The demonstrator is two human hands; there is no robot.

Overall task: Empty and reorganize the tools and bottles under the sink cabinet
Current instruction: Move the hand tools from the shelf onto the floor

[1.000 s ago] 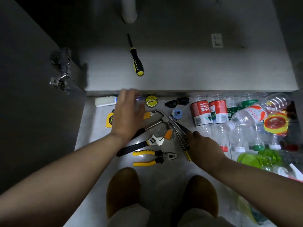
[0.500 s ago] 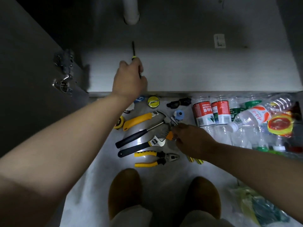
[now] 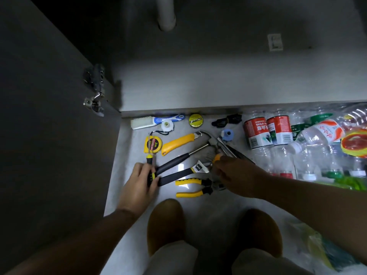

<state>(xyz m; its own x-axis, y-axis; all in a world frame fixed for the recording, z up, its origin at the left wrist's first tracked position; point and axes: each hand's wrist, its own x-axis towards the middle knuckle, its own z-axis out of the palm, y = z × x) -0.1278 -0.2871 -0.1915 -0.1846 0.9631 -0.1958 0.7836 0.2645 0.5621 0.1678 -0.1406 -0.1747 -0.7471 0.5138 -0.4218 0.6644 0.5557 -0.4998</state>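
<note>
My left hand (image 3: pixel 139 183) grips a black-and-yellow screwdriver (image 3: pixel 150 160) low over the floor, its shaft lying across a yellow tape measure (image 3: pixel 153 144). My right hand (image 3: pixel 236 175) rests on the tool pile, fingers closed around a small orange-handled tool (image 3: pixel 216 157). Between the hands lie a hammer (image 3: pixel 178 157), an adjustable wrench (image 3: pixel 184 172) and yellow pliers (image 3: pixel 195 187). A yellow utility knife (image 3: pixel 178 143) lies behind them. Plastic bottles (image 3: pixel 317 133) are heaped on the floor at the right. The cabinet floor (image 3: pixel 218 84) holds nothing.
The open cabinet door (image 3: pixel 49 116) stands at the left, with its hinge (image 3: pixel 95 90). A white drain pipe (image 3: pixel 166 14) hangs at the cabinet's back. A scrub brush (image 3: pixel 156 121), a round yellow tin (image 3: pixel 195 120) and tape rolls line the cabinet's front edge. My two feet (image 3: pixel 214 229) are below.
My left hand took the screwdriver from the cabinet floor and brought it down to the floor beside the tape measure. My right hand shifted slightly over the tool pile.
</note>
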